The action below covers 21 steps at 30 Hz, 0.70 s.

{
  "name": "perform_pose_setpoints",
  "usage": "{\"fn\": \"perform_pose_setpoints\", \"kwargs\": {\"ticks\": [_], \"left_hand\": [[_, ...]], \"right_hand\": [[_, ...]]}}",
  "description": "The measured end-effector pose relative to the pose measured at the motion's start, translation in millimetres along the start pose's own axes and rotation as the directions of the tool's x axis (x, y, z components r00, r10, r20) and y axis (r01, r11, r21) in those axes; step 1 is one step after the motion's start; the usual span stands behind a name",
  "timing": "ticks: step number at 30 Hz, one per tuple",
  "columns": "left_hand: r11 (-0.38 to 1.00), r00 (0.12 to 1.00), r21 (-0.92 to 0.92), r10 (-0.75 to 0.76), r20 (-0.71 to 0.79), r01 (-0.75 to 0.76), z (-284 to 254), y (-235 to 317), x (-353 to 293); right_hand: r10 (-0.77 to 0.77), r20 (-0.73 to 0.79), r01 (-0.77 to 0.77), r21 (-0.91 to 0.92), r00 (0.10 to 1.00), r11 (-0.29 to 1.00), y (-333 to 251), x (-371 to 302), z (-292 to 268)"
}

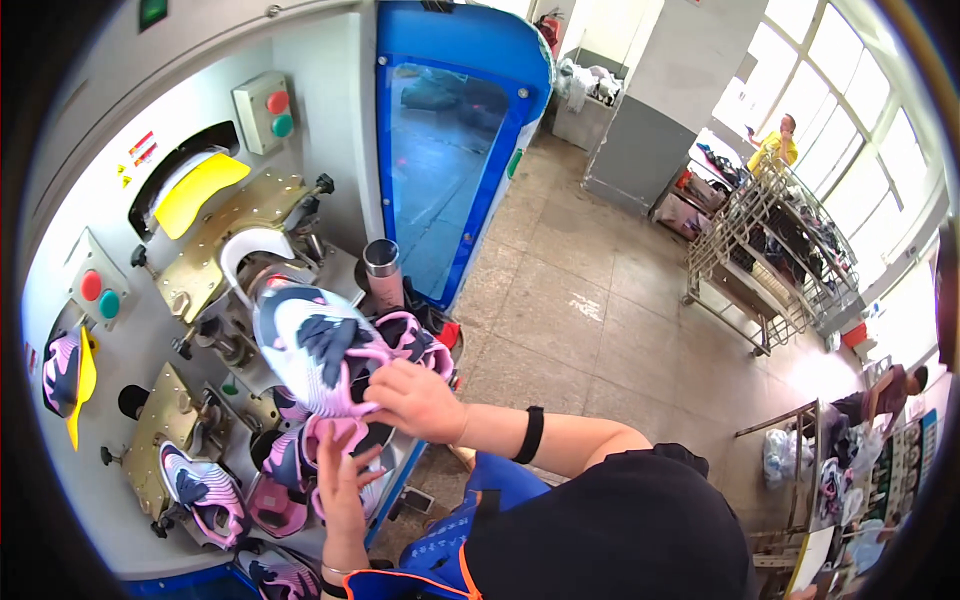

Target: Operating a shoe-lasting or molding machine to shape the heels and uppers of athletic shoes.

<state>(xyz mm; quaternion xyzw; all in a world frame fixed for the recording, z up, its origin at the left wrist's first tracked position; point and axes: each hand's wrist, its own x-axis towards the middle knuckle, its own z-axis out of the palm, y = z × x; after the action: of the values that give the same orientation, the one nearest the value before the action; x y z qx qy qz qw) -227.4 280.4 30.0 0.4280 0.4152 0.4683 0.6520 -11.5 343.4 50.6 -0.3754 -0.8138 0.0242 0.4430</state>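
Observation:
A white, navy and pink sneaker (322, 345) is tilted in front of a machine's upper station, its toe close to a white curved part (258, 250). My right hand (415, 400) grips the pink collar at its heel end. Below it, my left hand (343, 480) has its fingers spread and holds nothing; whether it touches the shoes behind it I cannot tell. Beside that hand are several more sneakers, among them a pink and navy one (290, 455). Another sneaker (205, 490) stands by the lower brass-coloured plate (165, 425).
Two control boxes with red and green buttons, the upper one (262, 112) and the lower one (100, 280), are on the machine's wall. A pink tumbler (384, 275) stands by the blue-framed door (460, 220). Wire carts (765, 255) and a person in yellow (775, 145) are farther off.

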Motion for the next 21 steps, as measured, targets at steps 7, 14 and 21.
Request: {"fn": "perform_pose_setpoints", "kwargs": {"ticks": [7,14,21], "left_hand": [[0.981,0.983,-0.176,0.049,-0.178,-0.080,66,-13,64],[0.939,0.957,-0.341,-0.052,-0.286,-0.051,57,10,103],[0.933,0.969,-0.357,-0.059,-0.239,-0.032,51,10,151]], "right_hand": [[-0.034,0.161,0.031,0.026,0.986,0.999,24,-13,-22],[-0.215,0.108,0.193,0.185,0.971,0.964,58,42,-17],[-0.171,0.202,0.178,-0.013,0.964,0.984,88,122,14]]}}
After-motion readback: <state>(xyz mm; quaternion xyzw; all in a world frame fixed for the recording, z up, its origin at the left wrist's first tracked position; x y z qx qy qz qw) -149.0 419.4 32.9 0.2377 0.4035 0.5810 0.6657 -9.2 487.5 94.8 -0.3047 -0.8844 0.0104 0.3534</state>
